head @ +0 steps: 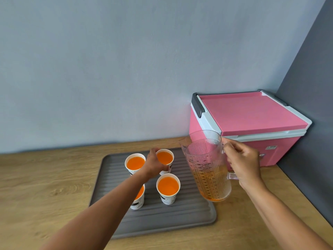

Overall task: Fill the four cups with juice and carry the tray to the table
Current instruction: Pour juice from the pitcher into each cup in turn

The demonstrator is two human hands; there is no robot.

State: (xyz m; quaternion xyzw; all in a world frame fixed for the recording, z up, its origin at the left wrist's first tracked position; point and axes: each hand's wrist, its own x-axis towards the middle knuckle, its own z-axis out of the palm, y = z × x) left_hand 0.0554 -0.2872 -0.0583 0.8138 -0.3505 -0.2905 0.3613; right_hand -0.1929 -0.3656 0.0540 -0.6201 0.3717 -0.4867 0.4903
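The left hand (155, 164) reached forward over the grey ridged tray (189, 213), its bare forearm stretched diagonally from the lower left and crossing above the near-left cup (137, 201), which it partly hid. Its fingers curled around the side of the far-right cup (164, 158), thumb on the near side and fingertips wrapped over the far rim edge, so the hand was closed on that cup. All four white paper cups stood upright on the tray in a two-by-two group, each holding orange juice close to the brim; the far-left cup (135, 163) stood just beside the gripped one, and the near-right cup (168, 188) stood free in front of it.

The right hand (242, 165) came in from the lower right with the wrist bent, its fingers clenched around the handle of the clear ribbed pitcher (207, 168). The pitcher was roughly upright, leaning slightly, at the right edge of the tray, with only a shallow amount of orange juice left in its bottom; whether its base rested on the wooden worktop (45, 177) could not be told. Behind the pitcher a pink cooler box (252, 114) with a closed lid sat on the worktop in the corner of the walls
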